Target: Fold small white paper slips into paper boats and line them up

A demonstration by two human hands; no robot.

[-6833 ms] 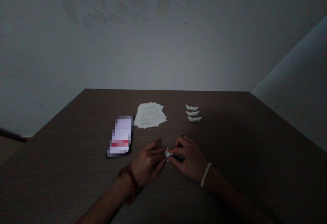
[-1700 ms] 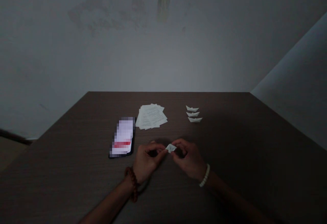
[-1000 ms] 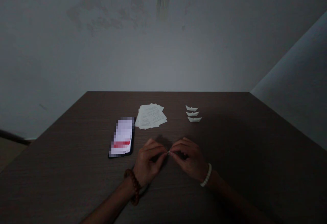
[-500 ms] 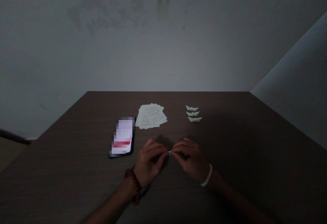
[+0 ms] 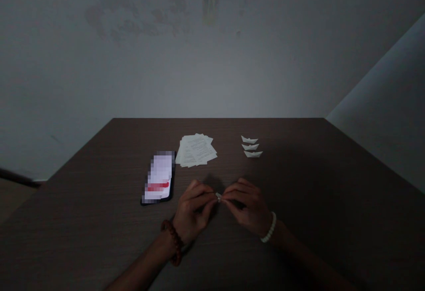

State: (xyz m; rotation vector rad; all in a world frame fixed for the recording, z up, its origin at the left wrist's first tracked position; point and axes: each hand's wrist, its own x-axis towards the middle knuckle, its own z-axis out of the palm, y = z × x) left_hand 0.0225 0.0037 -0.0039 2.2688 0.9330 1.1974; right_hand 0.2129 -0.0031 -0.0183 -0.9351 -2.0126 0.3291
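Between my fingertips is a small folded piece of white paper (image 5: 218,197), mostly hidden by the fingers. My left hand (image 5: 195,209) pinches its left end, with a brown bead bracelet on the wrist. Its right end is pinched by my right hand (image 5: 248,207), which wears a pale bead bracelet. Three small white paper boats (image 5: 253,154) stand in a column beyond my right hand. Past my left hand lies a loose pile of printed paper sheets (image 5: 196,150).
A phone (image 5: 158,178) with a lit, blurred screen lies left of my left hand, close to the paper pile. Everything rests on a dark brown wooden table (image 5: 99,246). A grey wall (image 5: 212,74) stands behind the table's far edge.
The folded paper shows a little more between my fingertips and looks slightly opened or tilted up. Both hands stay nearly in place.
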